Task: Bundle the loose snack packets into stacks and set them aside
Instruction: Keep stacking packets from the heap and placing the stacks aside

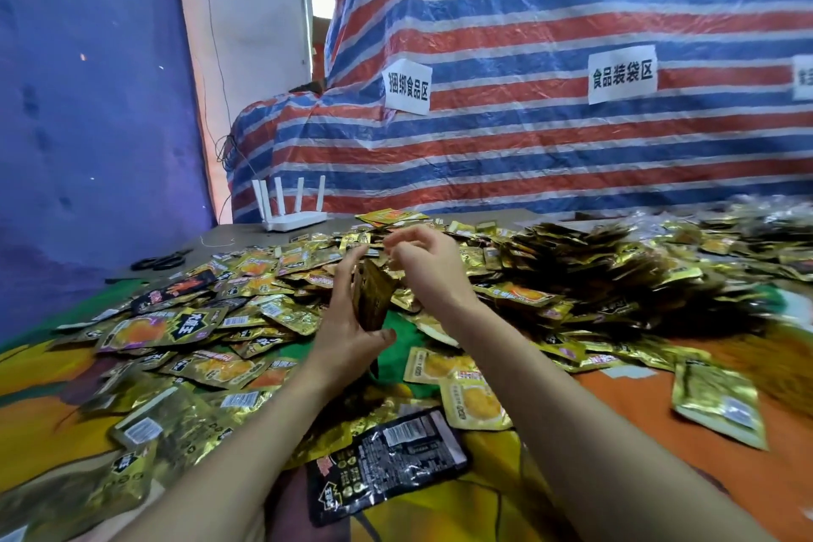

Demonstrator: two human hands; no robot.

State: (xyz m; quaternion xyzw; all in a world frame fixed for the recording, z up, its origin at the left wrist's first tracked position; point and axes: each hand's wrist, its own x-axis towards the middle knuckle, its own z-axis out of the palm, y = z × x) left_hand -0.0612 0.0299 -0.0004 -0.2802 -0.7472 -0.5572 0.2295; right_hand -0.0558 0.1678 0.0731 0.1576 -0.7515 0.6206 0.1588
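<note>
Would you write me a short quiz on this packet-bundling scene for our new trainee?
1. Which hand has its grip on the stack? A left; B right; C neither.
2. True or false: the scissors lie right of the router.
3. Fill in: the large packet between the forearms is mostly ____.
Key: 1 A, the left hand holds it; 2 false, they lie left of it; 3 black.
</note>
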